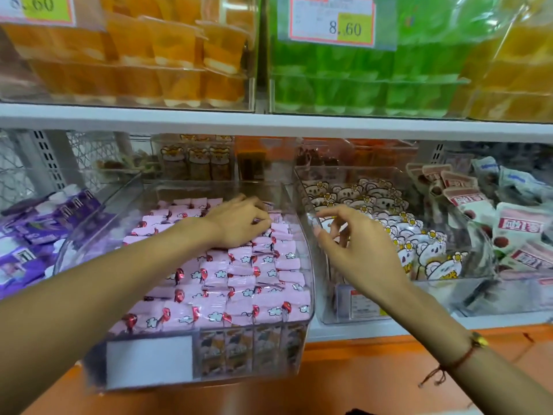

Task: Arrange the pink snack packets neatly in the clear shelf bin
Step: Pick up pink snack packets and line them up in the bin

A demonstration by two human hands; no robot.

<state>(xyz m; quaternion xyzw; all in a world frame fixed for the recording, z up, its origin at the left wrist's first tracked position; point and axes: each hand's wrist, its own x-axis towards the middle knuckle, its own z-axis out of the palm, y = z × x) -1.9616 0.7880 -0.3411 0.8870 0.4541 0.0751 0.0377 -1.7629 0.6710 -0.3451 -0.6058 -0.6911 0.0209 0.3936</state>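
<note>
Pink snack packets (239,274) lie in overlapping rows inside the clear shelf bin (302,232), filling it from front wall to rear; left hand (239,223) reaches into the bin's rear right area, fingers curled down onto the packets, apparently pinching one, though the grip is partly hidden; right hand (356,244) hovers above the wall between this bin and the neighbouring bin of bear-print packets (386,205), fingers loosely bent, holding nothing; purple packets (36,229) sit in the bin to the left
</note>
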